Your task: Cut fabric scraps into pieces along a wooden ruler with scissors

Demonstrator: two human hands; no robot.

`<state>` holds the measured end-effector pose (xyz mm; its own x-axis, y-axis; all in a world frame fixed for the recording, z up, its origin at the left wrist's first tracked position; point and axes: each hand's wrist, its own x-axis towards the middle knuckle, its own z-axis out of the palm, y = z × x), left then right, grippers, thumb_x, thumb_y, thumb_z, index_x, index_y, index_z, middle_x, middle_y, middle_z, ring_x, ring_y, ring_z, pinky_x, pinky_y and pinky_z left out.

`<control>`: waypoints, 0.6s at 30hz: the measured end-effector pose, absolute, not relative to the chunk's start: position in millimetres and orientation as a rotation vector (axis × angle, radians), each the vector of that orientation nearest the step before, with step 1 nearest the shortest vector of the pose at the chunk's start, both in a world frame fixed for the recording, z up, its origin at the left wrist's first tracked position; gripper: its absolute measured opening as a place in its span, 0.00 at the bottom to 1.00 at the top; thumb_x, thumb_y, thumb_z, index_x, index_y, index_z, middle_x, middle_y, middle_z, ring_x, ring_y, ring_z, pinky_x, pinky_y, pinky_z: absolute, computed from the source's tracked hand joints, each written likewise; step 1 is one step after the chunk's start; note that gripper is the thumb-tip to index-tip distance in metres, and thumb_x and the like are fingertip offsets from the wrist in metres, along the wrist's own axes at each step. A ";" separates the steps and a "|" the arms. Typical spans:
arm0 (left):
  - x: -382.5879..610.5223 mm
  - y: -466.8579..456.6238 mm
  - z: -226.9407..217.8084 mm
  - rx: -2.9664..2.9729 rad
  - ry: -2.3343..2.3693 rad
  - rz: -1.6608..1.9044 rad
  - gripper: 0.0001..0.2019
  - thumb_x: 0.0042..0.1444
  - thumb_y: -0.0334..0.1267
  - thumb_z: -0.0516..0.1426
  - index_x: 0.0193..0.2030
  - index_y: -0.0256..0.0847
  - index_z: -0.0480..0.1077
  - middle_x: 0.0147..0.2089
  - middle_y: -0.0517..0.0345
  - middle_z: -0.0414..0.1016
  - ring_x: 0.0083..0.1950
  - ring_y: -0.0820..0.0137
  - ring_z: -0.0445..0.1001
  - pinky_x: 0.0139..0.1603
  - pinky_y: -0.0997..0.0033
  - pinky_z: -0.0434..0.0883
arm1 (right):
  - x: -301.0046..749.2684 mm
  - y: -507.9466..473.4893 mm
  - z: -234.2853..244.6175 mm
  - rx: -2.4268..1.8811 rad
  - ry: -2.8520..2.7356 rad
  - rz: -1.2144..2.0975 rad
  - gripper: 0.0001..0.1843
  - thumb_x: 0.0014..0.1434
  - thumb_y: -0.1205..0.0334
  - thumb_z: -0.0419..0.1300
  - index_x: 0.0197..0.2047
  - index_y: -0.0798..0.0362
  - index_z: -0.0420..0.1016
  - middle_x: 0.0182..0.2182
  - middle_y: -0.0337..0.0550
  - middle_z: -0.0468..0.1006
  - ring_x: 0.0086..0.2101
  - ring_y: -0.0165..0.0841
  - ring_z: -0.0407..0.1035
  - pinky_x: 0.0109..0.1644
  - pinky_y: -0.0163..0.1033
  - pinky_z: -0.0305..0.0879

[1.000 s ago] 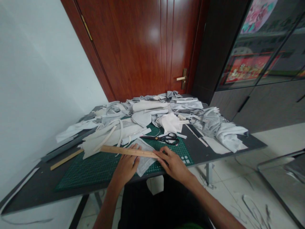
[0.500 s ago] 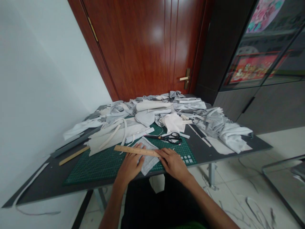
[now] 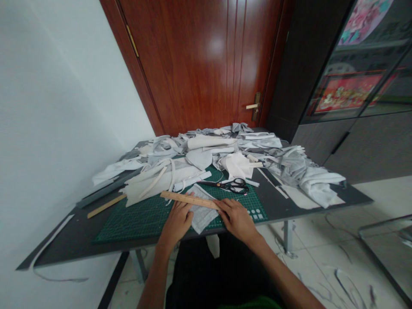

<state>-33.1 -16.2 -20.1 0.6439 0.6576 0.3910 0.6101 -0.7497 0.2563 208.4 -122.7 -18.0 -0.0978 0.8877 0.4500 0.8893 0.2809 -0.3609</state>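
Observation:
A wooden ruler (image 3: pixel 180 197) lies slantwise across a folded piece of grey cloth (image 3: pixel 203 216) on the green cutting mat (image 3: pixel 128 223). My left hand (image 3: pixel 178 219) lies at the cloth's left side, fingers stretched toward the ruler's lower edge and touching it. At the other end, my right hand (image 3: pixel 237 218) has its fingers on the ruler's right tip, with the thumb side over the cloth. Black-handled scissors (image 3: pixel 236 185) rest just beyond the cloth.
Heaps of grey and white cloth scraps (image 3: pixel 286 165) cover the back of the dark table (image 3: pixel 64 249). A second wooden strip (image 3: pixel 106 206) lies at the left. Small pale pieces (image 3: pixel 255 213) sit on the mat's right corner. A brown door (image 3: pixel 193 64) stands behind.
The left fingers have slid off the ruler's top toward its lower edge. The ruler's left end sits slightly higher. The whole view has shifted a little.

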 end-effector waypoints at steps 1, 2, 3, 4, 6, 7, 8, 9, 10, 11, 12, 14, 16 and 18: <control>-33.9 -15.9 -20.1 2.746 1.063 0.725 0.27 0.63 0.26 0.48 0.67 0.44 0.72 0.72 0.55 0.68 0.76 0.58 0.61 0.78 0.43 0.57 | 208.5 -122.8 -18.2 -1.592 -1.969 -0.005 0.21 0.75 0.61 0.51 0.67 0.47 0.70 0.49 0.48 0.79 0.46 0.40 0.72 0.52 0.47 0.70; -34.8 -15.4 -20.0 2.733 1.059 0.728 0.28 0.63 0.26 0.48 0.67 0.44 0.72 0.72 0.55 0.69 0.76 0.58 0.62 0.78 0.44 0.58 | 208.7 -122.9 -18.5 -1.594 -1.972 -0.005 0.21 0.75 0.61 0.51 0.68 0.47 0.70 0.49 0.48 0.79 0.46 0.41 0.72 0.52 0.47 0.70; -35.8 -14.6 -19.7 2.716 1.054 0.726 0.28 0.62 0.26 0.48 0.67 0.44 0.72 0.71 0.55 0.69 0.75 0.59 0.62 0.78 0.45 0.58 | 208.7 -122.9 -18.6 -1.596 -1.973 -0.004 0.21 0.75 0.61 0.51 0.68 0.47 0.69 0.49 0.48 0.79 0.46 0.41 0.72 0.52 0.47 0.70; -36.8 -13.7 -19.3 2.698 1.048 0.721 0.29 0.61 0.26 0.48 0.67 0.44 0.72 0.71 0.55 0.70 0.75 0.59 0.63 0.78 0.45 0.59 | 208.7 -122.9 -18.7 -1.597 -1.973 0.000 0.21 0.75 0.61 0.51 0.68 0.47 0.69 0.49 0.48 0.79 0.46 0.41 0.72 0.52 0.47 0.69; -38.3 -11.6 -18.1 2.665 1.033 0.710 0.30 0.60 0.26 0.48 0.67 0.44 0.72 0.71 0.55 0.70 0.75 0.59 0.63 0.78 0.46 0.59 | 208.5 -122.8 -18.5 -1.599 -1.971 0.010 0.21 0.74 0.62 0.51 0.68 0.48 0.70 0.49 0.48 0.79 0.46 0.41 0.72 0.52 0.47 0.69; -38.6 -10.6 -17.4 2.653 1.028 0.708 0.30 0.60 0.26 0.48 0.67 0.44 0.72 0.71 0.55 0.70 0.75 0.59 0.63 0.78 0.45 0.59 | 208.4 -122.9 -18.3 -1.603 -1.967 0.013 0.21 0.74 0.62 0.51 0.67 0.48 0.70 0.49 0.48 0.79 0.46 0.41 0.72 0.52 0.47 0.69; -38.6 -9.9 -16.7 2.647 1.026 0.711 0.30 0.60 0.26 0.48 0.67 0.44 0.72 0.71 0.55 0.70 0.75 0.59 0.63 0.78 0.45 0.60 | 208.2 -122.9 -18.1 -1.609 -1.960 0.013 0.21 0.74 0.62 0.51 0.67 0.48 0.70 0.50 0.48 0.79 0.46 0.41 0.72 0.52 0.47 0.69; -38.3 -9.5 -16.1 2.646 1.026 0.719 0.30 0.59 0.26 0.48 0.67 0.44 0.73 0.71 0.55 0.70 0.74 0.59 0.64 0.77 0.45 0.60 | 208.1 -123.0 -17.8 -1.617 -1.954 0.012 0.21 0.74 0.62 0.51 0.67 0.48 0.70 0.49 0.48 0.79 0.46 0.41 0.72 0.52 0.47 0.69; -37.7 -9.6 -15.4 2.652 1.026 0.730 0.30 0.59 0.25 0.47 0.66 0.44 0.73 0.71 0.55 0.70 0.74 0.59 0.64 0.77 0.44 0.60 | 208.1 -123.1 -17.5 -1.625 -1.951 0.009 0.21 0.74 0.62 0.52 0.67 0.47 0.70 0.49 0.48 0.79 0.46 0.41 0.72 0.52 0.47 0.69; -37.2 -10.3 -14.7 2.665 1.026 0.745 0.30 0.59 0.25 0.47 0.65 0.44 0.74 0.70 0.55 0.71 0.73 0.59 0.65 0.77 0.44 0.61 | 208.2 -123.3 -17.2 -1.634 -1.950 0.006 0.22 0.74 0.62 0.52 0.67 0.47 0.70 0.49 0.48 0.79 0.46 0.41 0.72 0.52 0.47 0.69; -37.0 -11.5 -14.1 2.682 1.026 0.759 0.30 0.59 0.25 0.47 0.64 0.44 0.75 0.68 0.55 0.73 0.72 0.59 0.67 0.76 0.45 0.62 | 208.4 -123.4 -16.9 -1.640 -1.954 0.005 0.22 0.74 0.63 0.52 0.67 0.47 0.70 0.49 0.48 0.79 0.46 0.42 0.72 0.52 0.48 0.69; -38.2 -15.4 -13.2 2.731 1.020 0.775 0.29 0.59 0.25 0.47 0.62 0.45 0.77 0.65 0.55 0.76 0.70 0.60 0.69 0.76 0.45 0.63 | 209.4 -123.7 -16.5 -1.649 -1.969 0.004 0.22 0.73 0.63 0.52 0.67 0.48 0.70 0.49 0.48 0.79 0.46 0.42 0.72 0.52 0.48 0.68; -42.6 -20.4 -13.2 2.780 1.009 0.763 0.28 0.60 0.25 0.47 0.62 0.45 0.77 0.65 0.55 0.76 0.70 0.59 0.69 0.76 0.44 0.62 | 210.9 -123.7 -16.2 -1.647 -1.986 0.005 0.22 0.73 0.64 0.52 0.68 0.48 0.70 0.51 0.48 0.79 0.47 0.42 0.72 0.53 0.48 0.68; -50.1 -25.0 -14.2 2.808 1.004 0.734 0.27 0.61 0.27 0.48 0.64 0.44 0.75 0.67 0.54 0.74 0.70 0.58 0.68 0.76 0.44 0.61 | 212.8 -123.5 -16.1 -1.639 -2.001 0.001 0.22 0.73 0.64 0.52 0.68 0.48 0.70 0.52 0.48 0.79 0.47 0.41 0.72 0.54 0.47 0.68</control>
